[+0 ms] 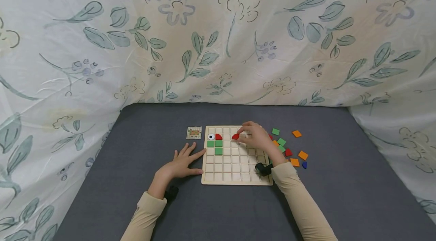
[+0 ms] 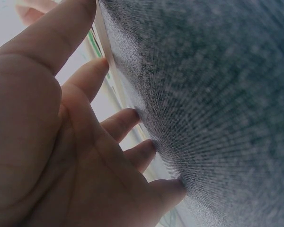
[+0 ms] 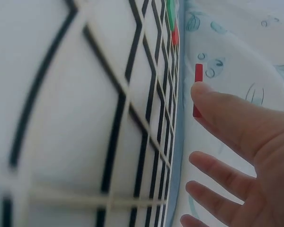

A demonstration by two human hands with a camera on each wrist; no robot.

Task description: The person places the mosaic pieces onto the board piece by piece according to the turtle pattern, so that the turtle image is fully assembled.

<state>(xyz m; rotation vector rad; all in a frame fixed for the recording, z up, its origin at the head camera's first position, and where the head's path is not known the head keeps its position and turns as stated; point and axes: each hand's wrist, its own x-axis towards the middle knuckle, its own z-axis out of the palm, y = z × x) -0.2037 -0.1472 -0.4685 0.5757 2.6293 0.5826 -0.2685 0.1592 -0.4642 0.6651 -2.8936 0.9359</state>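
Note:
A wooden grid board [image 1: 235, 176] lies on the dark cloth. My left hand [image 1: 178, 166] is spread flat at the board's left side, its thumb and index fingertip touching the edge. Over the upper middle of the board, my right hand [image 1: 257, 138] pinches a small red tile [image 3: 198, 73] between thumb and finger; the right wrist view shows it edge-on, lifted off the grid. In the upper left cells sit an eye tile [image 1: 211, 137], a red rounded tile [image 1: 218, 136] and several green square tiles [image 1: 218, 151].
Loose tiles are scattered right of the board: several orange squares [image 1: 303, 155], green squares [image 1: 276, 131], a red tile [image 1: 288, 152] and a blue one [image 1: 304, 165]. A small patterned card [image 1: 194, 132] lies at the board's upper left. Behind hangs a floral curtain [image 1: 204, 44].

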